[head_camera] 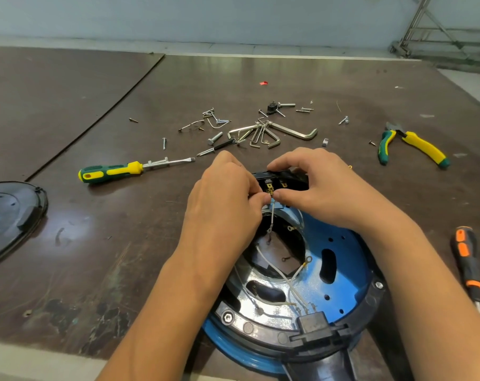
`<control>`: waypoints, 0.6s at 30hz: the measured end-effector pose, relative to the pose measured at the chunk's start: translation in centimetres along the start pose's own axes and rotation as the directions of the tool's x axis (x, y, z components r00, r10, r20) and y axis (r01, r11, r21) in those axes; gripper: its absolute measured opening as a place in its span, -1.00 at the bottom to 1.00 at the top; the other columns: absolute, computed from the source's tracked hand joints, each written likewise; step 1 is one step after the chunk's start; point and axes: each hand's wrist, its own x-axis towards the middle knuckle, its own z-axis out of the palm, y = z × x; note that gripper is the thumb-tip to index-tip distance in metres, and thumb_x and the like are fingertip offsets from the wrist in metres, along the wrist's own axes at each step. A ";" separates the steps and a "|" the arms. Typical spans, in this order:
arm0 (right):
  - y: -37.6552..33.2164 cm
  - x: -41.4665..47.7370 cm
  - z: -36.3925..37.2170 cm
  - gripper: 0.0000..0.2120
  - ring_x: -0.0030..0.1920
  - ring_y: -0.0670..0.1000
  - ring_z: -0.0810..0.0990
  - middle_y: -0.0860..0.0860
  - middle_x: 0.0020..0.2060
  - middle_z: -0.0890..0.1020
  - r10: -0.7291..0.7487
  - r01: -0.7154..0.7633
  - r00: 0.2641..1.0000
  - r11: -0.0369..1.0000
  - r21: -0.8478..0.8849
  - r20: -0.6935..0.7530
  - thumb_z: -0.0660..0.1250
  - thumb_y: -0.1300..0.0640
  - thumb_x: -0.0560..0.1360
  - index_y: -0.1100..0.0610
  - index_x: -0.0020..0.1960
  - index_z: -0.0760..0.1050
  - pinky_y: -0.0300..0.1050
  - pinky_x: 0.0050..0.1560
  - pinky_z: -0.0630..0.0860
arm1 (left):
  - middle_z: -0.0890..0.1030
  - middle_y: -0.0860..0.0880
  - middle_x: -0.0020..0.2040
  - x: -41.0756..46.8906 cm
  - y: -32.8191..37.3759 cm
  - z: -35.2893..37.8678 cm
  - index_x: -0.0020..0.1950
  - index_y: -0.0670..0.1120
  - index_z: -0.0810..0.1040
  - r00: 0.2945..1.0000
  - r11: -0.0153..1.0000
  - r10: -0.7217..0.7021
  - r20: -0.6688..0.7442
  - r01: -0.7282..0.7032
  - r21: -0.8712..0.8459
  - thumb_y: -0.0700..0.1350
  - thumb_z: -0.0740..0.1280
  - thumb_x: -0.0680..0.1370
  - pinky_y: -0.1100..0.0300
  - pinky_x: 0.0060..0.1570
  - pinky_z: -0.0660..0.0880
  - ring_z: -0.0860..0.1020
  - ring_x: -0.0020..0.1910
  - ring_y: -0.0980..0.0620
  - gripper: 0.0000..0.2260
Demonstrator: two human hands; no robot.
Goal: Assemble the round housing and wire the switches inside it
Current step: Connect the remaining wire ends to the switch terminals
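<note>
At the left edge of the frame, a black cover (pixel 10 218) flat on the brown table (pixel 96 243). Right of it, a green-and-yellow screwdriver (pixel 115 171); above centre, hex keys (pixel 296 132). At centre, left hand (pixel 225 204) pinching a white wire (pixel 272 218) at the black switch block (pixel 288 178), right hand (pixel 324 193) curled round that block. Lower centre-right, the blue round housing (pixel 349 259) under both hands. Upper right, yellow pliers (pixel 414 144); right edge, an orange-and-black screwdriver (pixel 467 265).

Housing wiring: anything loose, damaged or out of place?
No damage visible. Several white wires lie loose in the round housing, their ring terminals unconnected; the left hand pinches one at the switch block held by the right hand. Screws and hex keys lie scattered on the table.
</note>
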 end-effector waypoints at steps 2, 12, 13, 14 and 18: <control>0.0 0.0 -0.1 -0.62 0.16 -0.10 0.56 -0.12 0.16 0.62 0.012 -0.012 1.000 0.999 0.029 0.004 0.51 0.05 0.47 -0.07 0.27 0.58 -0.19 0.12 0.44 | 0.44 0.06 -0.03 0.0 0.0 0.0 -0.12 0.05 0.71 1.000 1.000 -0.002 -0.005 0.002 0.005 0.07 0.47 0.47 0.16 -0.19 0.38 0.50 -0.11 0.03 -0.89; -0.1 0.1 0.1 -0.62 0.12 -0.11 0.53 -0.11 0.15 0.61 0.011 -0.011 1.000 1.000 0.006 -0.003 0.51 0.06 0.47 -0.05 0.27 0.57 -0.22 0.10 0.40 | 0.47 0.07 -0.02 0.1 -0.1 0.1 -0.12 0.09 0.69 1.000 1.000 0.004 -0.002 -0.004 0.011 0.10 0.45 0.48 0.11 -0.16 0.47 0.52 -0.10 0.02 -0.88; -0.1 0.1 0.1 -0.62 0.10 -0.11 0.53 -0.12 0.14 0.61 0.011 -0.011 1.000 1.000 0.005 -0.004 0.51 0.05 0.47 -0.05 0.27 0.57 -0.22 0.08 0.38 | 0.47 0.07 -0.02 0.1 -0.1 0.1 -0.12 0.09 0.69 1.000 1.000 0.003 0.003 -0.003 0.012 0.11 0.45 0.49 0.10 -0.15 0.49 0.53 -0.09 0.02 -0.88; -0.1 0.1 0.1 -0.62 0.09 -0.12 0.52 -0.12 0.13 0.61 0.009 -0.009 1.000 1.000 0.005 -0.006 0.51 0.05 0.47 -0.05 0.27 0.57 -0.23 0.07 0.37 | 0.47 0.06 -0.02 0.1 -0.1 0.1 -0.12 0.09 0.69 1.000 1.000 0.000 0.006 0.000 0.014 0.11 0.45 0.48 0.09 -0.15 0.49 0.53 -0.09 0.01 -0.88; -0.1 0.1 0.2 -0.64 0.06 -0.15 0.50 -0.16 0.07 0.58 0.006 -0.007 1.000 1.000 -0.006 -0.014 0.50 0.06 0.48 -0.04 0.26 0.58 -0.31 -0.04 0.37 | 0.48 0.05 -0.02 0.2 -0.1 0.2 -0.12 0.09 0.70 1.000 1.000 -0.004 0.004 0.004 0.020 0.12 0.45 0.48 0.08 -0.15 0.48 0.53 -0.08 0.01 -0.87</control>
